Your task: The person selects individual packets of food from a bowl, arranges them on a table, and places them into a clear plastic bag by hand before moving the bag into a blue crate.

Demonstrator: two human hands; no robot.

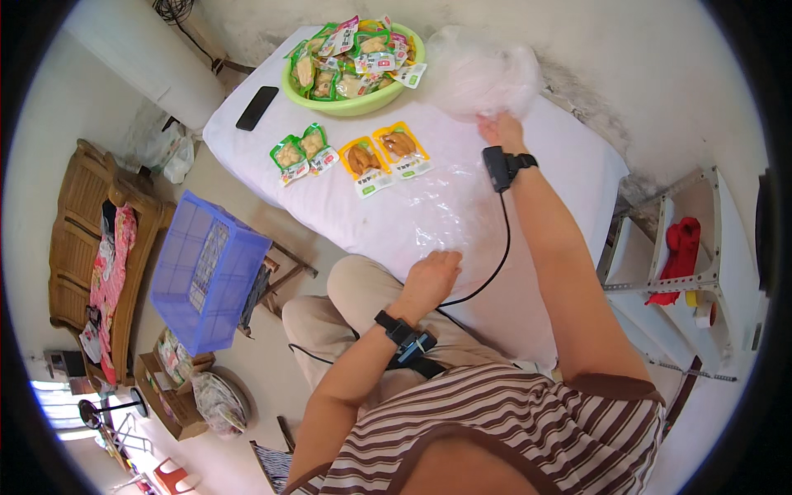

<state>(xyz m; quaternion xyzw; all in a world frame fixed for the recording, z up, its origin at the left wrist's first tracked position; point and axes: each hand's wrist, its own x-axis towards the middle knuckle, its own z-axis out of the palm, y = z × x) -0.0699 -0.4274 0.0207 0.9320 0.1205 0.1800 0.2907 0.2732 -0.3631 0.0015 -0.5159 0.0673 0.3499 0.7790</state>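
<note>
My left hand point(430, 278), fingers bent, rests at the near end of a clear plastic bag point(436, 213) lying flat on the white-covered table point(365, 229). What its fingertips grip is hidden. My right hand point(504, 131) reaches to the near edge of a pile of thin clear plastic bags point(482, 74) by the wall; whether it pinches one is unclear. Left of the flat bag lie two yellow-edged food pouches point(364, 162) and two green-edged food pouches point(300, 151). Behind them stands a light-green plastic basin point(346, 108) heaped with similar printed pouches point(371, 46).
A black smartphone point(257, 108) lies near the table's left edge. On the floor side stand a blue plastic crate point(204, 272), a carved wooden bench point(117, 260) and a cardboard box point(164, 396). A metal shelf point(662, 288) is at right. A black cable point(504, 247) runs from my right wrist device.
</note>
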